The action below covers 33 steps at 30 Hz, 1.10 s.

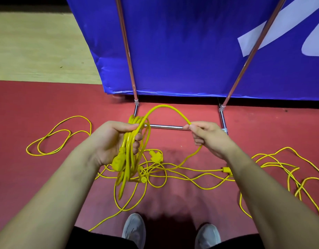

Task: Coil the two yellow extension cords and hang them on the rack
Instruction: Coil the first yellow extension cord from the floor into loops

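Coil (pixel 128 153) is gripped in left hand (pixel 110 141); next loop (pixel 164 105) is pinched by right hand (pixel 207 135). Snagging is judged likely where loose cord (pixel 209 170) lies tangled on near floor (pixel 47 105).

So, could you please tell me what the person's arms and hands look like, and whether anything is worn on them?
Both forearms are bare right to the frame's edge, with no sleeves in view. The left hand and right hand have no gloves, and no watch, ring or band shows. Lower down are dark clothing and grey shoes.
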Available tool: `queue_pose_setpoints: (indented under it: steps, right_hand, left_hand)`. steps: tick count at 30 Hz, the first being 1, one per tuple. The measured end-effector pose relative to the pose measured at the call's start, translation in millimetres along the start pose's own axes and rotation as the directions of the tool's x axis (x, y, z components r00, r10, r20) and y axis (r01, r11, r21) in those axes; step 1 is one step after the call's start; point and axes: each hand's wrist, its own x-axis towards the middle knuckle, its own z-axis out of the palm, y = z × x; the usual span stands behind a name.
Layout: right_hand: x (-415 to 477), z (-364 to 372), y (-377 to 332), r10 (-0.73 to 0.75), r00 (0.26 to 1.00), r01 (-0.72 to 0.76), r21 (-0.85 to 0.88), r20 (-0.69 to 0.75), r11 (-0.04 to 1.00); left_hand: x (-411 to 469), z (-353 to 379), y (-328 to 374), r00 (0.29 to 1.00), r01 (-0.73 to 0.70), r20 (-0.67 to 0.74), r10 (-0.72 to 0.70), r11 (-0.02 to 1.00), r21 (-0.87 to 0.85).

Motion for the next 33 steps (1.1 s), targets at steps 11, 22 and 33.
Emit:
queue_pose_setpoints:
  steps: [11, 22, 33]
  right_hand:
    - [-12, 43, -46, -0.182, 0.956, 0.272, -0.462, 0.232, 0.844]
    - [-23, 64, -67, -0.154, 0.936, 0.317, -0.571, 0.316, 0.757]
    - [-8, -4, 13, 0.071, 0.989, -0.027, -0.317, 0.127, 0.948]
  left_hand:
    - [4, 5, -4, 0.999, 0.041, 0.025, -0.042, 0.998, 0.041]
    - [2, 6, -12, 0.968, 0.039, 0.246, -0.053, 0.997, 0.06]
    - [-2, -13, -2, 0.986, 0.047, 0.154, -0.06, 0.995, 0.088]
